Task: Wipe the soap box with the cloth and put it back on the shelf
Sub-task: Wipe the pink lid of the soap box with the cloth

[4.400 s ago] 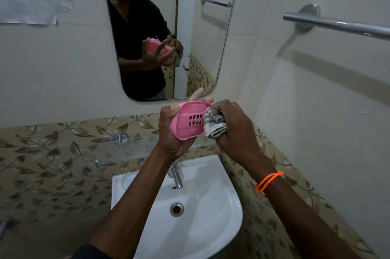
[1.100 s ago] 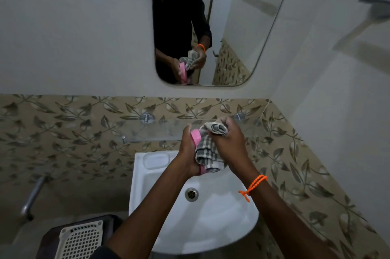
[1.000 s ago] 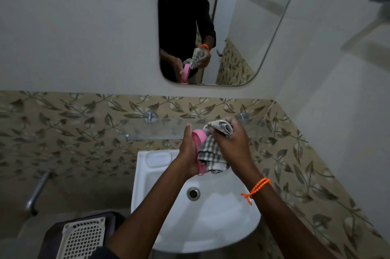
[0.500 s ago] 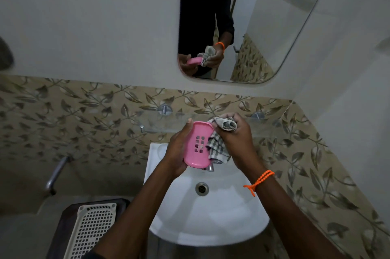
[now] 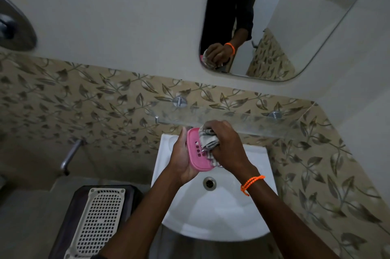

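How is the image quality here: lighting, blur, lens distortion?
Head view: dim, flat light; strong wide-angle bending of the mirror and tile border; soft motion blur on the right hand and cloth; pink soap box in the left hand still readable.

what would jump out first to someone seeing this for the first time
The pink slotted plastic soap box, held in the left hand above the white ceramic basin, stands out most. The right hand presses a bunched grey checked cloth into it, and an orange beaded wristband catches the eye.
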